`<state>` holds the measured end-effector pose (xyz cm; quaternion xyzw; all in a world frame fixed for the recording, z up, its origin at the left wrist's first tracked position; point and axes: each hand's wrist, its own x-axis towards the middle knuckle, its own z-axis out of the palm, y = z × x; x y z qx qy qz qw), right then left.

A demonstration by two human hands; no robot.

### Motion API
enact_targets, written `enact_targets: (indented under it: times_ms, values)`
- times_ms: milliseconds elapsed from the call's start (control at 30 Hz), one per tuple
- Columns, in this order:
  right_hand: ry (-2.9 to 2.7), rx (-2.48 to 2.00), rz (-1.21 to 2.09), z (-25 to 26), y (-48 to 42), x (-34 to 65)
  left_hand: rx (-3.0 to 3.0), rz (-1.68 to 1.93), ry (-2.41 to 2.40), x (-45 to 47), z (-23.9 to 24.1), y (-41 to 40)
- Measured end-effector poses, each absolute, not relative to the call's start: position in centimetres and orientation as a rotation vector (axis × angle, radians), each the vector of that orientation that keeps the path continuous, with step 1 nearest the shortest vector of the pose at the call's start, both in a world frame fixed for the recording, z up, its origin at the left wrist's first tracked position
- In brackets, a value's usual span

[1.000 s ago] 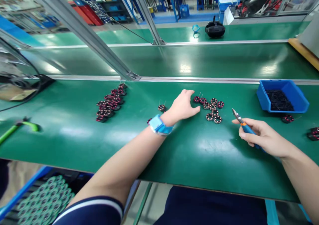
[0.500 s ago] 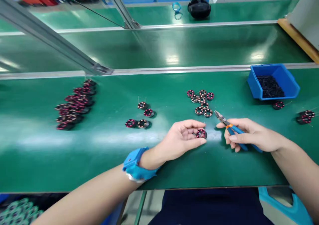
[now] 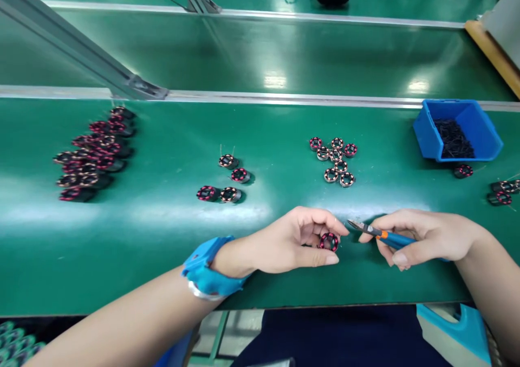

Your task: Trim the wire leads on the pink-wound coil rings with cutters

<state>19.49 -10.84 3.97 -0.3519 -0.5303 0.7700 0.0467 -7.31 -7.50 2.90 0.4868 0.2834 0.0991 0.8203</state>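
My left hand (image 3: 294,242), with a blue wrist strap (image 3: 205,269), pinches a small round wound coil (image 3: 329,241) between thumb and fingers just above the green bench (image 3: 162,231). My right hand (image 3: 422,237) grips blue-handled cutters (image 3: 376,231), whose metal tip points left and sits right beside the coil. A cluster of several similar coils (image 3: 335,161) lies on the bench just beyond both hands.
A few coils (image 3: 225,180) lie at mid-left and a large pile of coils (image 3: 91,156) at far left. A blue bin (image 3: 457,131) of black pieces stands at right, loose coils (image 3: 501,191) beside it. A metal rail (image 3: 260,97) and slanted post (image 3: 73,47) border the back.
My left hand reached to the coil cluster, took one coil and drew it back toward me. My right hand brought the cutters' tip in close to that coil. The view tilted downward.
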Motion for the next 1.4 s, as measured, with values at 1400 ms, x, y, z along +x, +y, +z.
enact_targets:
  times_ms: [1400]
  values:
    - [-1.81,-1.053,2.248,3.94,-10.88,19.48,0.986,0.153,0.532,-7.35,2.4,-7.34]
